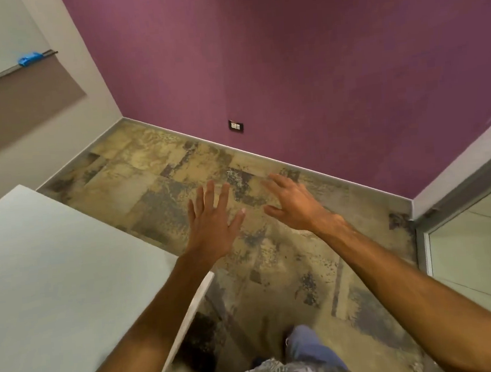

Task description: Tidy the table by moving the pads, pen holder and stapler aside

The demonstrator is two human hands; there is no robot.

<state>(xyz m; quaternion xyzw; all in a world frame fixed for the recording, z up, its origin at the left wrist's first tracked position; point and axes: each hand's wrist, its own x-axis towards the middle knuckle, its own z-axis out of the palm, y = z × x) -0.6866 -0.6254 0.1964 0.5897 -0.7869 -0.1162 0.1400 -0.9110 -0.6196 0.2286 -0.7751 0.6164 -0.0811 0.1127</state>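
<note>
The pads, the pen holder and the stapler do not show in this view, so their place relative to the fingers cannot be told, and neither can their look.

The left hand [212,230] is stretched forward with its back to the camera, its fingers [209,195] spread wide and straight, and it holds nothing. The right hand [296,205] is just beside it, palm turned down, fingers open and slightly bent, also holding nothing. The two hands are apart and do not touch. Both are held in the air over the floor [177,168], beyond the corner of the worktop [53,276].

The worktop is pale grey and fills the lower left; its visible surface is bare. The left forearm crosses over its near edge.

The floor is patterned in yellow and grey. Behind it stands a purple wall [285,48] with a small socket plate [236,125] low down. At the left, a whiteboard ledge carries a blue object [29,58]. At the right there is a glass door [481,248]. Below, a blue trouser leg [308,346] shows.
</note>
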